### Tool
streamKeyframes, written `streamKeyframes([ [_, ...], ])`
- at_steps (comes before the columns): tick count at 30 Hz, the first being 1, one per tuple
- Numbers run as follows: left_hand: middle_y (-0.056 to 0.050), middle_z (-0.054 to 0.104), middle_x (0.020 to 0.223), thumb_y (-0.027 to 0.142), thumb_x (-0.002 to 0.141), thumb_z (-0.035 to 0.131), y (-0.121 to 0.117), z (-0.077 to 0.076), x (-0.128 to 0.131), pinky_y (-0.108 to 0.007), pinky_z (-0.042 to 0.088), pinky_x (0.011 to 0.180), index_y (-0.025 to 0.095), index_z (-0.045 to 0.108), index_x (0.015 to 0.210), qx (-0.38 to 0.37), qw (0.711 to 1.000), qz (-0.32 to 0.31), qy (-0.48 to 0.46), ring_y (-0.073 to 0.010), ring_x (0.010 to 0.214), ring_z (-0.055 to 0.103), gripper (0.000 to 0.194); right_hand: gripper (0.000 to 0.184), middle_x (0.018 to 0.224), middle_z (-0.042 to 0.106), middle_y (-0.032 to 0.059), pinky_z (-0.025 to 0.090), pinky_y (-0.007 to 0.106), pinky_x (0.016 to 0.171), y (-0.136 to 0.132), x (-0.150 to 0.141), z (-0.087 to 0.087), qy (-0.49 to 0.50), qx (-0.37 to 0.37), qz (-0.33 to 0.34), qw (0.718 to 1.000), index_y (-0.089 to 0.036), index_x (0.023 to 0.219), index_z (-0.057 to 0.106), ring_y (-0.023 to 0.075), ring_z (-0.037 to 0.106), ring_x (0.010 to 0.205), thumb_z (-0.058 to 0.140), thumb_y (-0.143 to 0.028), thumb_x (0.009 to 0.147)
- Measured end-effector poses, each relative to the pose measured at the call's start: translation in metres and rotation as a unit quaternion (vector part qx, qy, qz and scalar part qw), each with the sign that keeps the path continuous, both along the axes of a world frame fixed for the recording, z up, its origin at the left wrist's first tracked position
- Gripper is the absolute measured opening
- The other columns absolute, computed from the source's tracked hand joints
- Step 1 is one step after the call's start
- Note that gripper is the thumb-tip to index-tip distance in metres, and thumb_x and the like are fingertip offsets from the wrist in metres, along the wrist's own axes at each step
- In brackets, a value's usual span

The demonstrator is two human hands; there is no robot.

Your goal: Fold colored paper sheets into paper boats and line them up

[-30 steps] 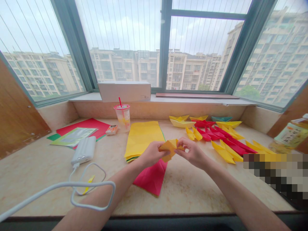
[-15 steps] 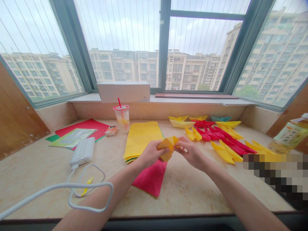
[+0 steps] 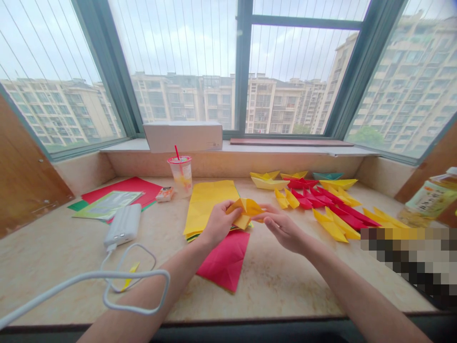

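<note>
One cup (image 3: 180, 169), yellowish contents (image 3: 183, 182), beyond left hand (image 3: 219, 224).

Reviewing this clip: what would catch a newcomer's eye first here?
Probably the cluster of folded paper boats, yellow, red and one teal, at the right of the counter. Next, the yellow folded paper between both hands at the centre, just above a red sheet lying on the counter.

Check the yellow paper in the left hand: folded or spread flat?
Folded: the yellow paper shows creases and flaps standing at angles. The left hand grips one side; the right hand is at the other.
</note>
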State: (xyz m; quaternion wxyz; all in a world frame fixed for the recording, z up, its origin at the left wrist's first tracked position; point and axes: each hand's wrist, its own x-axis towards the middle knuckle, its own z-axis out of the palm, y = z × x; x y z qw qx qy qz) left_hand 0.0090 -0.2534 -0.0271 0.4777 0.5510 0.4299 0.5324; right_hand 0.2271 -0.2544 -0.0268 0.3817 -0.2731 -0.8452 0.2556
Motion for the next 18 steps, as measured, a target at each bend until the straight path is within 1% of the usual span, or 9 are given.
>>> streamKeyframes([
  [1,-0.004,0.068,0.080,0.048,0.070,0.079,0.001,0.000,0.000,-0.025,0.047,0.062,0.012,0.068,0.090,0.006,1.000,0.008,-0.001,-0.0154,0.069,0.061,0.043,0.040,0.126,0.061,0.0122,0.045,0.046,0.103,0.001,0.000,-0.001,0.021,-0.007,-0.006,1.000,-0.021,0.106,0.071,0.0263,0.055,0.121,0.036,-0.041,0.103],
  [3,-0.004,0.069,0.081,0.050,0.069,0.078,0.001,0.001,0.000,-0.025,0.048,0.063,0.012,0.068,0.091,0.017,1.000,0.018,0.000,-0.0161,0.071,0.062,0.045,0.038,0.123,0.062,0.0112,0.048,0.043,0.099,0.003,-0.001,-0.005,0.057,-0.017,-0.024,0.998,-0.022,0.109,0.069,0.0244,0.059,0.114,0.037,-0.041,0.102],
  [5,-0.004,0.069,0.081,0.050,0.070,0.078,0.000,0.001,0.000,-0.025,0.048,0.065,0.012,0.068,0.091,0.026,0.999,0.021,0.007,-0.0163,0.073,0.062,0.044,0.032,0.118,0.065,0.0095,0.050,0.040,0.093,0.006,-0.001,-0.009,0.072,-0.025,-0.040,0.996,-0.024,0.117,0.064,0.0223,0.061,0.105,0.041,-0.040,0.102],
  [7,-0.003,0.069,0.081,0.049,0.071,0.077,-0.001,0.001,0.001,-0.025,0.047,0.065,0.013,0.068,0.089,0.034,0.999,0.022,0.021,-0.0158,0.073,0.061,0.042,0.031,0.111,0.066,0.0079,0.051,0.038,0.088,0.007,-0.001,-0.013,0.080,-0.030,-0.059,0.995,-0.026,0.122,0.060,0.0207,0.062,0.096,0.042,-0.040,0.101],
  [10,-0.003,0.068,0.079,0.049,0.073,0.075,-0.003,0.002,0.001,-0.025,0.046,0.064,0.013,0.067,0.087,0.041,0.998,0.025,0.038,-0.0153,0.072,0.060,0.040,0.030,0.106,0.068,0.0067,0.053,0.036,0.081,0.008,-0.002,-0.015,0.100,-0.040,-0.073,0.991,-0.026,0.121,0.059,0.0188,0.062,0.085,0.042,-0.040,0.101],
  [14,-0.004,0.067,0.079,0.049,0.074,0.075,-0.003,0.003,0.001,-0.024,0.045,0.063,0.013,0.066,0.087,0.044,0.998,0.024,0.037,-0.0153,0.071,0.059,0.040,0.028,0.104,0.069,0.0071,0.054,0.035,0.077,0.007,-0.004,-0.012,0.131,-0.066,-0.062,0.987,-0.025,0.116,0.060,0.0175,0.062,0.081,0.048,-0.043,0.098],
  [18,-0.003,0.066,0.077,0.050,0.073,0.076,-0.003,0.002,0.000,-0.023,0.044,0.061,0.013,0.065,0.087,0.037,0.999,-0.001,0.034,-0.0147,0.069,0.058,0.041,0.030,0.104,0.070,0.0081,0.055,0.035,0.076,0.005,-0.008,-0.009,0.170,-0.125,-0.023,0.977,-0.024,0.114,0.060,0.0172,0.065,0.080,0.058,-0.045,0.093],
])
